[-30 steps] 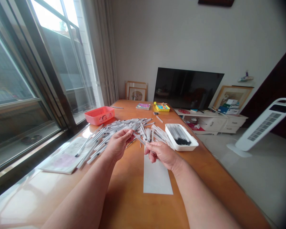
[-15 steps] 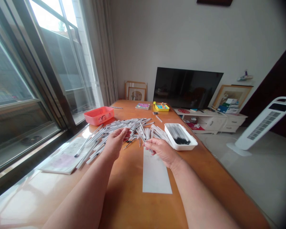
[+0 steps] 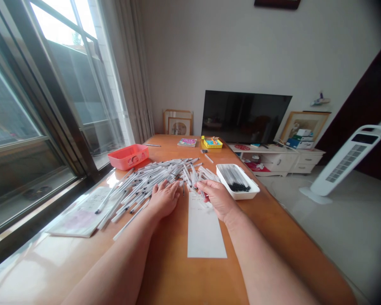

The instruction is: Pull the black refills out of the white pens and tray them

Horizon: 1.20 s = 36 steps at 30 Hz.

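Note:
My left hand (image 3: 164, 198) lies palm down at the near edge of a heap of white pens with black ends (image 3: 142, 184), its fingers stretched out and nothing visibly gripped. Some black slender pieces (image 3: 175, 175) stick out just beyond its fingertips. My right hand (image 3: 217, 198) is closed around a few pens (image 3: 193, 173) that point up and away from it, above the top of a white paper sheet (image 3: 206, 231). Right of this hand stands a white plastic box (image 3: 245, 195) holding many clear pens with black ends (image 3: 236, 178).
A red plastic basket (image 3: 128, 157) stands behind the heap at left. On the near left lies a booklet (image 3: 73, 220) with pens across it. Farther back are a small book (image 3: 187, 142) and a yellow box (image 3: 213, 145). The table's right edge runs past the white box.
My left hand has gone from a pinch above the heap to lying flat and lower, and a pen now lies beside its wrist. The right hand keeps its hold. The view has shifted slightly.

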### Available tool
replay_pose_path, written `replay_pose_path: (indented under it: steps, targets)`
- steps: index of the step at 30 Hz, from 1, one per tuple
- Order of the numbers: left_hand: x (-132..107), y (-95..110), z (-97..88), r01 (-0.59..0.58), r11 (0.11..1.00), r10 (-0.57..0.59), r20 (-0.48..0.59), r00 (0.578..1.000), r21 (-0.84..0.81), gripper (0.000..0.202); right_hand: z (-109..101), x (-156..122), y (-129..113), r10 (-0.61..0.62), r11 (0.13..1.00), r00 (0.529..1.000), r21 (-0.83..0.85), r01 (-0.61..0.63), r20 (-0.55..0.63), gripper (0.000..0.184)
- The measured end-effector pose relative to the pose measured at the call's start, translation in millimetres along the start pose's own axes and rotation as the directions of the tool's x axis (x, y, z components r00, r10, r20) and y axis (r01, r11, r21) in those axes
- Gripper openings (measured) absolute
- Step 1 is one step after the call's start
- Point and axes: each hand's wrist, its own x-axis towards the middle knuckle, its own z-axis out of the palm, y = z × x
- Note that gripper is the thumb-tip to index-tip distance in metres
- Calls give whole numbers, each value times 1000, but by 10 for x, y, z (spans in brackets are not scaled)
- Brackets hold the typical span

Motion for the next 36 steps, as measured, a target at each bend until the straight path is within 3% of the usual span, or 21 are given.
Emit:
replay_pose_path:
  steps: [4,6,13,21,26,30,33,34,36]
  targets:
    - [-2,101,-78,-48,942,17,95,995,332,39,4,-15,-25,14,1000,1000,-12,-14,-22,33]
    - [5,134,-107,-47,908,3,105,994,416,38,3,-12,-24,15,1000,999,-10,-16,-30,33]
    - [43,103,-110,18,898,-35,32,999,440,29,-11,19,8,2,1000,998,3,-2,-61,30]
    - [1,201,-112,-11,871,-38,90,995,490,25,-10,15,11,6,1000,999,24,-5,-50,32]
    - [-5,234,-115,-15,878,-10,50,999,478,25,-8,24,24,-14,999,999,34,15,-44,30]
    - [45,192,-111,10,957,10,-65,998,289,26,-8,29,27,-39,998,998,39,41,-49,29]
    - [68,205,-91,22,998,-29,-112,993,-66,29,-8,36,40,-48,998,997,42,51,-58,29]
    - [66,229,-88,58,974,-83,-108,991,-217,26,-9,40,45,-47,998,997,48,50,-64,28]
    - [45,301,-96,175,847,-216,-24,976,-501,21,-10,46,54,-45,997,996,63,50,-82,28]
